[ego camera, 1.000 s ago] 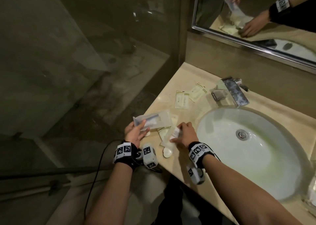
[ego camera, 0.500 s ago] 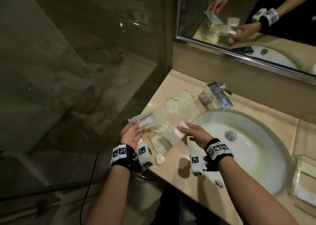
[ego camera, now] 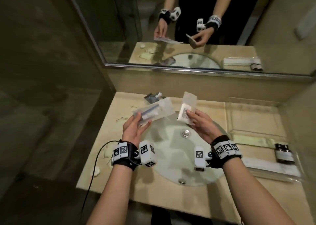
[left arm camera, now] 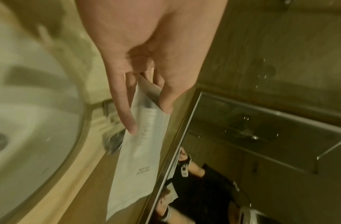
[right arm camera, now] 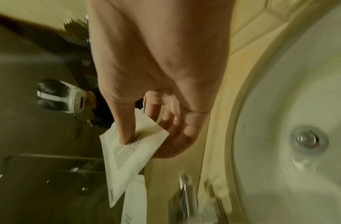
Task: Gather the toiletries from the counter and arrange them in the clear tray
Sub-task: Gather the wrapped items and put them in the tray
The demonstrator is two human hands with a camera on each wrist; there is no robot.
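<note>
My left hand (ego camera: pixel 142 120) holds a long translucent packet (ego camera: pixel 153 111) with a toothbrush-like item inside, above the sink's left rim. In the left wrist view the same long packet (left arm camera: pixel 139 151) hangs between thumb and fingers (left arm camera: pixel 127 118). My right hand (ego camera: pixel 190 118) pinches a small white printed packet (ego camera: pixel 186 109) above the basin's far edge. The right wrist view shows that small packet (right arm camera: pixel 125 154) under my thumb. The clear tray (ego camera: pixel 253 120) lies on the counter right of the sink. It holds small dark bottles (ego camera: pixel 283 152) and a long white packet (ego camera: pixel 271 167).
The white basin (ego camera: pixel 171 159) lies under both hands, with a chrome faucet (ego camera: pixel 153 96) behind it. A small round white item (ego camera: pixel 96 171) sits on the counter's left front corner. A mirror (ego camera: pixel 188 28) runs along the back wall. A glass shower wall stands at the left.
Both hands have lifted off the left counter and moved right, over the basin, each carrying its packet. The view has swung right, bringing the clear tray into sight.
</note>
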